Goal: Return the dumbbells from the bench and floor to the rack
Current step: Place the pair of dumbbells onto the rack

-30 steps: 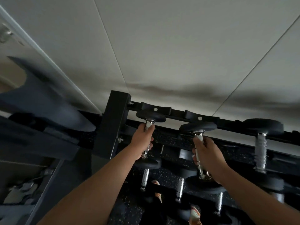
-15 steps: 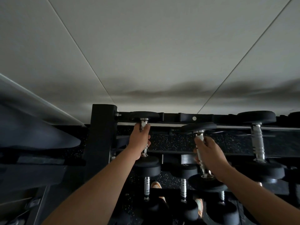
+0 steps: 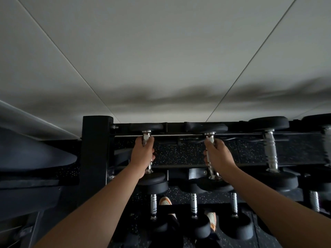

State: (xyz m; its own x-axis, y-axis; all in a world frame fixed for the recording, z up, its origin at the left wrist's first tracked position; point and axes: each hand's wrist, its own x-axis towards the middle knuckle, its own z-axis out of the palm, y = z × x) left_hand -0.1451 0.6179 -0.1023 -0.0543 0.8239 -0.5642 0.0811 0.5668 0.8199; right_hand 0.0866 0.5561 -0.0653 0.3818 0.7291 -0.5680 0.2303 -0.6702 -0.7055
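Observation:
Two black dumbbells with chrome handles lie across the top tier of the black rack. My left hand is closed around the handle of the left dumbbell, whose heads rest on the front and back rails. My right hand grips the handle of the right dumbbell, seated the same way. A third dumbbell sits untouched to the right on the same tier.
The lower tier holds several more dumbbells. A white wall stands right behind the rack. My feet in orange-white shoes show on the speckled floor. A dark padded bench is at the left.
The right dumbbell has moved back and down until its far head lies on the rear rail. Both hands keep their grip, and the view has levelled on the rack.

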